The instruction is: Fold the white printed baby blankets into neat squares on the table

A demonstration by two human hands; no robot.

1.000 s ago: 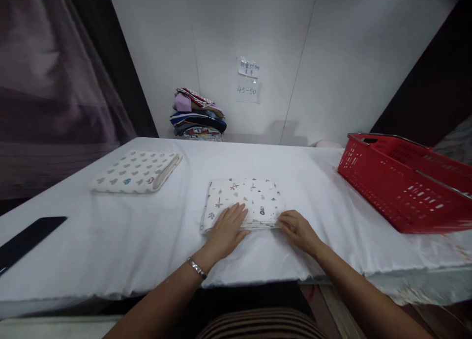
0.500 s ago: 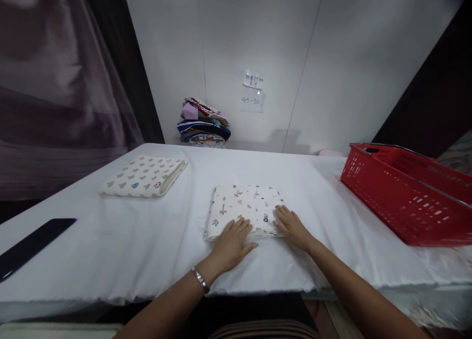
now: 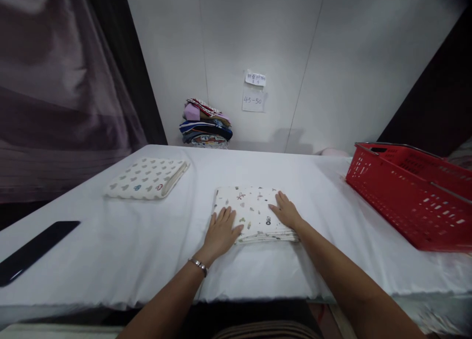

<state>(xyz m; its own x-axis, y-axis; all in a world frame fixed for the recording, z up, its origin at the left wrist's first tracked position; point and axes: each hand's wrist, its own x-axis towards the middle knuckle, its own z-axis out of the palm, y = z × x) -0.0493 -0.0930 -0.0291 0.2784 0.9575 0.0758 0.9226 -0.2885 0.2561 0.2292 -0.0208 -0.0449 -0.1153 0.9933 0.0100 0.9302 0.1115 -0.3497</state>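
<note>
A folded white cloth with small printed figures (image 3: 252,209) lies on the white table (image 3: 258,167) in front of me. My left hand (image 3: 220,229) rests flat on its near left corner, fingers stretched out. Over on the cloth's right side, my right hand (image 3: 285,211) lies flat too, fingers spread. Neither hand grips anything. A bracelet sits on my left wrist.
A second folded cloth with a heart print (image 3: 147,178) lies at the left. A red plastic basket (image 3: 409,194) stands at the right. A pile of folded fabrics (image 3: 205,125) sits at the back wall. A dark flat object (image 3: 33,250) lies near the left edge.
Both hands have slid forward from the cloth's near edge onto its top, the left toward the left corner and the right along the right side. The cloth stays in place.
</note>
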